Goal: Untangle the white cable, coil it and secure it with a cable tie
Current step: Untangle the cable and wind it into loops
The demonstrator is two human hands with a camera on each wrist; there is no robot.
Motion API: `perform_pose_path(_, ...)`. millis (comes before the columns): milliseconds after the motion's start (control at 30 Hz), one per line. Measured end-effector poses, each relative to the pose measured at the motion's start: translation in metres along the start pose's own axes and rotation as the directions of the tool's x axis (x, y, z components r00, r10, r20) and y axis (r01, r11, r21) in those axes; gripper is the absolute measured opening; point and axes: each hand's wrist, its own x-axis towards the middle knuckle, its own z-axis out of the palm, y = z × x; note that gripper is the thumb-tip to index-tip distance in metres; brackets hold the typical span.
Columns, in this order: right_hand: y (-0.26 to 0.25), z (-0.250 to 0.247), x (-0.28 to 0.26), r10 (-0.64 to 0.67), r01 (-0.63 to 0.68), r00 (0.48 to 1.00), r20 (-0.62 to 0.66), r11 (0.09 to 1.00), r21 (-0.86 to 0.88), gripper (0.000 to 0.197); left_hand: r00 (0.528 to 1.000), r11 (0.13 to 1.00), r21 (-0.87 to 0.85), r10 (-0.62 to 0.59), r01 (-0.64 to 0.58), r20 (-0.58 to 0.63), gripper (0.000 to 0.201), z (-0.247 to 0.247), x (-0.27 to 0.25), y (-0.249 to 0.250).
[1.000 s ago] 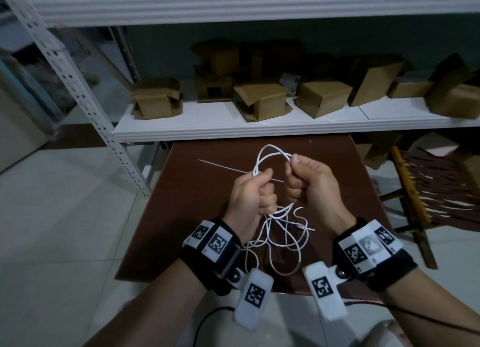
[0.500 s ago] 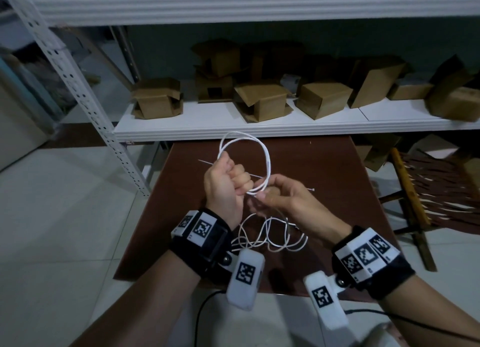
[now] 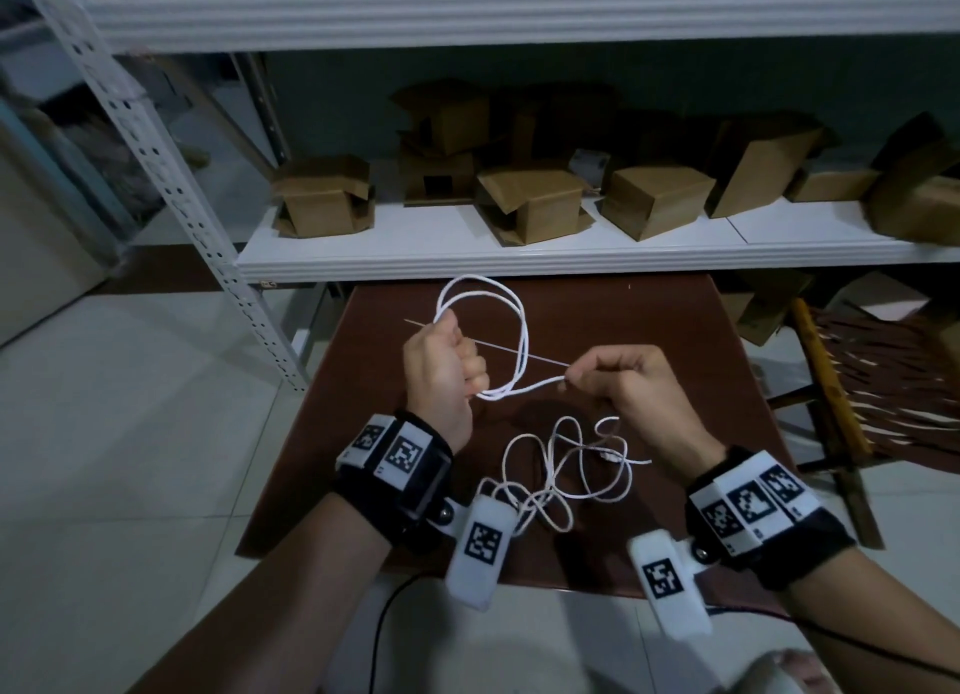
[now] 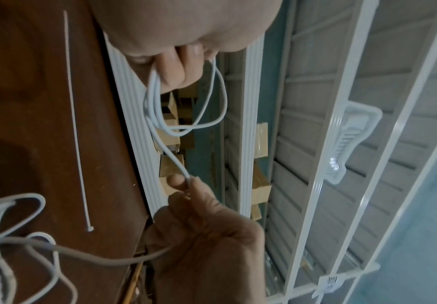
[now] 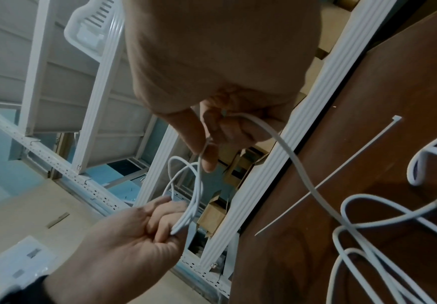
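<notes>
My left hand (image 3: 447, 366) grips a coil of the white cable (image 3: 522, 330), two loops standing up above the fist over the brown table (image 3: 675, 330). From the coil one strand runs right to my right hand (image 3: 613, 381), which pinches it between thumb and forefinger (image 5: 209, 158). The rest of the cable (image 3: 566, 470) lies in loose tangled loops on the table between my wrists. A thin white cable tie (image 3: 498, 347) lies flat on the table behind the hands, partly hidden by the left fist. In the left wrist view the tie (image 4: 76, 123) lies straight with its head near the loose cable (image 4: 17, 242).
A white metal shelf (image 3: 519, 257) with several cardboard boxes (image 3: 535, 205) stands just beyond the table's far edge. Its perforated upright (image 3: 171, 184) slants down at the left. A woven wooden chair (image 3: 857, 397) stands to the right. Pale floor tiles surround the table.
The hands have drawn apart: the right hand moved right, pulling a strand taut from the coil. The left hand moved up and left, and another loop has been added to the coil.
</notes>
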Motion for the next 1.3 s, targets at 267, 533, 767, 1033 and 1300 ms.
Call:
perform_pose_path(267,0.002,-0.003,-0.002,-0.110,0.122,0.981,0.163,0.990,-0.068,0.013,0.996,0.972,0.232,0.001,-0.021,0.086,0.041,0.001,-0.008,0.002)
perform_pose_path(533,0.008,-0.006,0.002,-0.170,0.195,0.960,0.223,0.976,-0.096,0.022,0.977,0.850,0.515,-0.003,-0.110,0.214,0.028,0.008,-0.021,0.001)
perform_pose_path(767,0.019,-0.005,0.006,-0.248,0.289,0.947,0.205,0.937,-0.198,0.013,0.972,0.798,0.603,-0.147,0.009,0.181,0.017,0.009,-0.024,0.002)
perform_pose_path(1033,0.019,-0.004,0.007,-0.273,0.319,0.935,0.227,0.927,-0.199,0.013,0.967,0.701,0.712,-0.204,0.035,0.154,0.037,0.006,-0.020,-0.002)
perform_pose_path(1300,0.025,-0.004,0.010,-0.277,0.310,0.948,0.156,0.916,-0.256,0.011,0.922,0.667,0.743,-0.318,0.051,0.222,0.026,0.010,-0.026,0.004)
